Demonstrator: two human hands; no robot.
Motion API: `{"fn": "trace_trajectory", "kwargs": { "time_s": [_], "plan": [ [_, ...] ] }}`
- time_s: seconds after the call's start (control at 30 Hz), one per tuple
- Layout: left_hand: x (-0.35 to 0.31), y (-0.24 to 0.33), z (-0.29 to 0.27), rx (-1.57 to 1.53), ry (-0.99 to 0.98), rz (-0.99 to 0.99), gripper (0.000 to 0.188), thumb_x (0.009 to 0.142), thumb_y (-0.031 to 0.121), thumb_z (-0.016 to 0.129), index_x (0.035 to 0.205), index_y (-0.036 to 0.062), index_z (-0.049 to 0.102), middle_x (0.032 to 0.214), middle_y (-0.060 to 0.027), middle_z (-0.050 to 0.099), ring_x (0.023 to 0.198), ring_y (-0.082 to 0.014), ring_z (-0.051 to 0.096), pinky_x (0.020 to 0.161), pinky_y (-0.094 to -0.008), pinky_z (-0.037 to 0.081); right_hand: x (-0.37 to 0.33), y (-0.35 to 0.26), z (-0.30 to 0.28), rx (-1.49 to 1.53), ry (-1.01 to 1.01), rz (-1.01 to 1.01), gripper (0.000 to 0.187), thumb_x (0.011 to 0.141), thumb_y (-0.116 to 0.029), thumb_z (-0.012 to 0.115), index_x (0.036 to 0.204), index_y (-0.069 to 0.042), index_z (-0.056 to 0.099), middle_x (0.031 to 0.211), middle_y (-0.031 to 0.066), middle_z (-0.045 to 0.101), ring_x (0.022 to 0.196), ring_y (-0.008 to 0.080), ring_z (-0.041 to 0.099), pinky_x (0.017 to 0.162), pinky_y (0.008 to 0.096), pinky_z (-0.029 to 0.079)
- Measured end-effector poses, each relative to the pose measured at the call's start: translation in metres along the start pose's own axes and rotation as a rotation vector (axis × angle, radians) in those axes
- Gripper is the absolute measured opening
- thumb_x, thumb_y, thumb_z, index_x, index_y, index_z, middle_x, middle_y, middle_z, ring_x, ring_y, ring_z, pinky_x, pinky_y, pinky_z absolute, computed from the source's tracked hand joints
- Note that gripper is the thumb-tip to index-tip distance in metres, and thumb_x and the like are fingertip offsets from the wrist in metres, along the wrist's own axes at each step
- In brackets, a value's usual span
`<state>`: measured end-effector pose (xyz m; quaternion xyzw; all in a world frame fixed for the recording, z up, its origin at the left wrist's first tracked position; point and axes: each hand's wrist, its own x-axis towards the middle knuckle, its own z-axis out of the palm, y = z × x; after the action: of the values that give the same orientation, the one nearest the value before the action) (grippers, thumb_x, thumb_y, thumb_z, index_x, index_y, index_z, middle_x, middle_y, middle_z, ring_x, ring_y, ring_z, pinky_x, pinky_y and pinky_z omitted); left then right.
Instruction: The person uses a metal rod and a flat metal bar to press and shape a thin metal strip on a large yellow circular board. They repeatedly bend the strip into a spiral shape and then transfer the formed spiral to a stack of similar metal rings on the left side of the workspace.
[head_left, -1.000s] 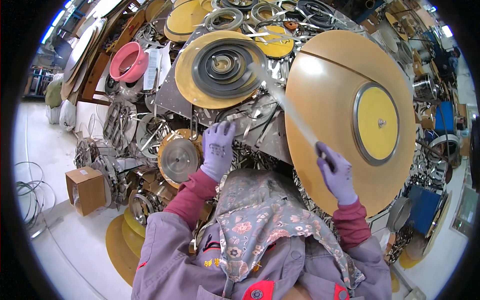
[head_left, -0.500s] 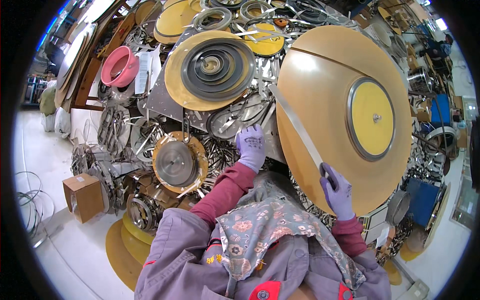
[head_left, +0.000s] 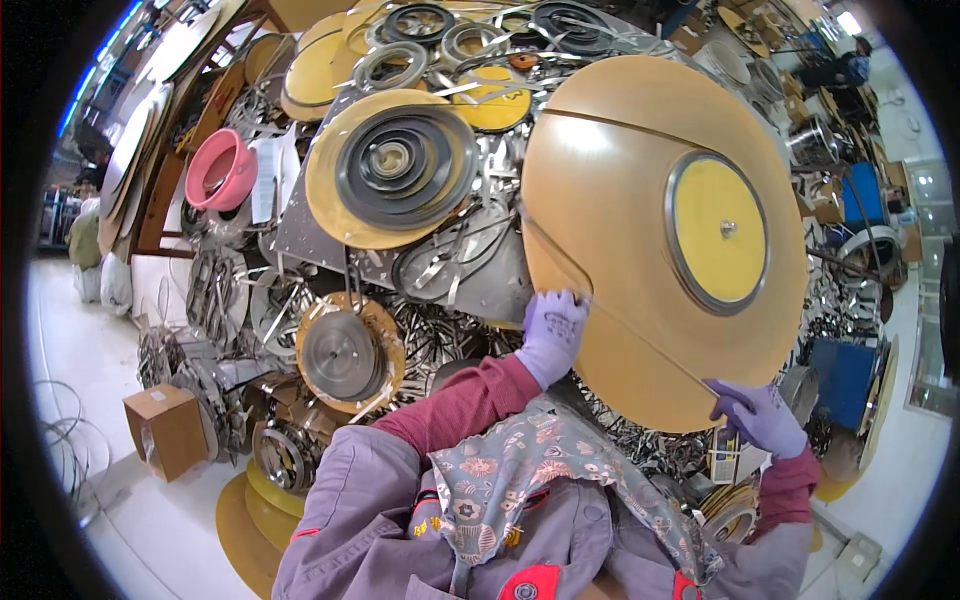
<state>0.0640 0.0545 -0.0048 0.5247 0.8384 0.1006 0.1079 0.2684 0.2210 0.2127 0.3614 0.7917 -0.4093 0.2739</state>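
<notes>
Big tan disc [head_left: 610, 230], round, matte wood-coloured face, held tilted up in front of the scrap pile, right of centre in view. Yellow round centre plate [head_left: 718, 232] with a grey metal rim and a small bolt in the middle. One thin dark line crosses the upper face; a thin metal strip [head_left: 620, 325] runs diagonally across the lower face, from the left edge down to the bottom right rim.

Left hand [head_left: 552, 335], purple glove, is on the disc's lower left edge, fingers curled over the rim, touching where the strip starts. Right hand [head_left: 762, 415], purple glove, is at the bottom right rim, fingers pinched shut on the strip's end. Both sleeves are dark red under a grey jacket, with a flowered cloth [head_left: 540, 470] over the chest.

Behind, left of the disc: a second tan disc [head_left: 340, 205] carrying a dark coil of metal band [head_left: 405, 165], lying on the heap. Below it is a smaller disc with a steel coil [head_left: 343, 355]. Loose shiny strip offcuts [head_left: 450, 330] are tangled all through the pile. Pink basin [head_left: 220, 170] sits at upper left, a cardboard box [head_left: 165, 430] on the floor at lower left, and a blue bin [head_left: 845, 380] on the right, near the disc's lower rim.
</notes>
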Motion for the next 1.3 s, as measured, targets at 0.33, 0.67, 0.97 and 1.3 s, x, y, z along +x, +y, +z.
{"fn": "trace_trajectory", "kwargs": {
  "time_s": [0.33,0.67,0.97,1.3],
  "plan": [
    [-0.027,0.046,0.037,-0.092,-0.12,0.157,0.035,0.08,0.013,0.053,0.115,0.0106,0.055,0.087,-0.0075,0.058,0.08,-0.0226,0.059,0.07,-0.035,0.046,0.015,0.02,-0.025,-0.072,0.239,0.053,0.034,0.09,-0.011,0.046,0.122,-0.006,0.056,0.076,0.0116,0.065,0.059,0.0178,0.062,0.058,0.0311,0.05],
    [0.119,0.007,0.004,0.116,-0.102,-0.003,0.018,0.079,0.014,0.057,0.097,0.0114,0.058,0.088,-0.0084,0.061,0.083,-0.0247,0.064,0.07,-0.037,0.049,0.187,0.089,-0.013,0.163,0.966,-0.217,0.035,0.091,-0.021,0.051,0.123,-0.008,0.056,0.088,0.0156,0.065,0.071,0.0219,0.063,0.066,0.0355,0.049],
    [0.237,0.045,0.004,0.123,-0.151,-0.039,0.017,0.081,0.013,0.056,0.097,0.0117,0.062,0.097,-0.0088,0.063,0.088,-0.0247,0.065,0.066,-0.0411,0.053,0.237,0.086,-0.019,-0.2,0.97,0.062,0.035,0.091,-0.027,0.049,0.123,-0.015,0.054,0.088,0.0219,0.061,0.085,0.0362,0.06,0.077,0.0459,0.047],
    [0.293,0.062,-0.016,0.176,-0.225,-0.127,0.024,0.082,0.013,0.057,0.102,0.013,0.069,0.1,-0.0065,0.068,0.091,-0.0279,0.066,0.064,-0.0434,0.054,0.238,0.104,-0.05,-0.174,0.863,0.158,0.036,0.089,-0.021,0.051,0.122,-0.009,0.055,0.099,0.0211,0.064,0.091,0.0361,0.061,0.082,0.045,0.047]
  ]
}}
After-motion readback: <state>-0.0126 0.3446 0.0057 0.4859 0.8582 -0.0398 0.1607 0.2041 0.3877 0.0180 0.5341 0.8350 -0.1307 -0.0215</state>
